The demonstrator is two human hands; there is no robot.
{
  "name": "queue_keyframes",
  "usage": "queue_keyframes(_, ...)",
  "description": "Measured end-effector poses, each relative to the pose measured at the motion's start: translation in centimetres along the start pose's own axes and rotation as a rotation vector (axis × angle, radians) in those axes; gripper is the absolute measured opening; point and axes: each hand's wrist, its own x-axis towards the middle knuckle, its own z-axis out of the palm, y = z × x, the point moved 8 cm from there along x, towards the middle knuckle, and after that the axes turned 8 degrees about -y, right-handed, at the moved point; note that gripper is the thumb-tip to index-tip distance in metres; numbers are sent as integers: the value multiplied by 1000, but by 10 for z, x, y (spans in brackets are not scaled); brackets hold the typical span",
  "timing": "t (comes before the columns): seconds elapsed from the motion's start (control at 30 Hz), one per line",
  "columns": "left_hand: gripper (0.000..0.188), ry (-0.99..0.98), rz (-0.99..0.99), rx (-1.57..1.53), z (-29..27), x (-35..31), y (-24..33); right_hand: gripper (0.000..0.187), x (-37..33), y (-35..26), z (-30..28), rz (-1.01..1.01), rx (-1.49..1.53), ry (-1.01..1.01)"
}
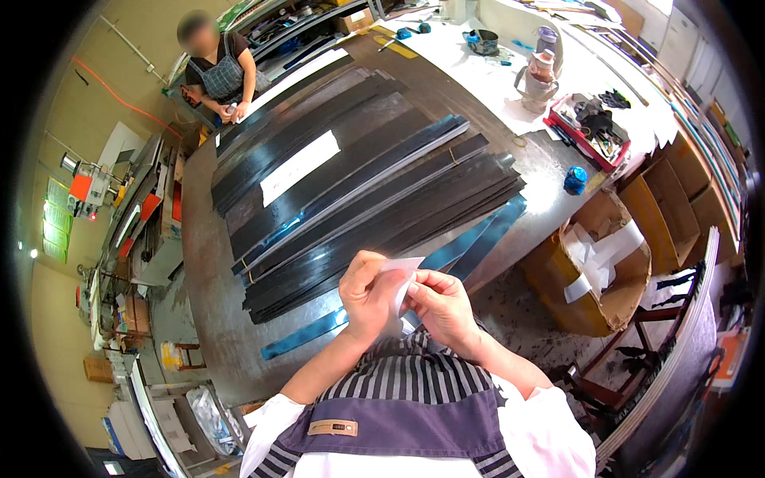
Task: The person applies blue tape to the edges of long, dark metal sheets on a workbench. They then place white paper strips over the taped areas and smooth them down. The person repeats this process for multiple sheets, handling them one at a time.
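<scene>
Close to my body, both hands hold a small piece of thin white sheet (402, 269), paper or film. My left hand (365, 296) pinches one side of it, thumb up. On the other side, the fingertips of my right hand (445, 309) are closed on its edge. Just beyond my hands lie several stacks of long black strips (382, 231), some tied in bundles with thin bands. Shiny blue strips (307, 334) stick out from under the nearest stack on both sides of my hands. A white sheet of paper (299, 169) rests on the middle stack.
A metal-topped table (211, 319) carries the stacks. Across it, at the far left, a co-worker (219, 68) handles a strip's end. To the right are a cardboard box (590, 311) with white scraps, a red tray (594, 151), a blue tape roll (574, 180) and a jug (538, 84).
</scene>
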Motion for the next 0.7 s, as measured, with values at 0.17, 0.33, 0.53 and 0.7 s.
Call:
queue_keyframes(0.17, 11, -3, -17, 39, -3, 1, 0, 10, 1, -35, 8, -243, -921, 78)
queue_keyframes(0.33, 7, 11, -118, -30, -4, 1, -12, 24, -7, -50, 43, -802, -1602, 164)
queue_keyframes(0.53, 14, 96, -104, -15, -31, 12, -9, 16, -47, -84, -49, -668, -1840, 470)
queue_keyframes(0.7, 15, 229, -178, -139, -62, 17, -26, 6, -159, -131, -223, -128, -2027, 791)
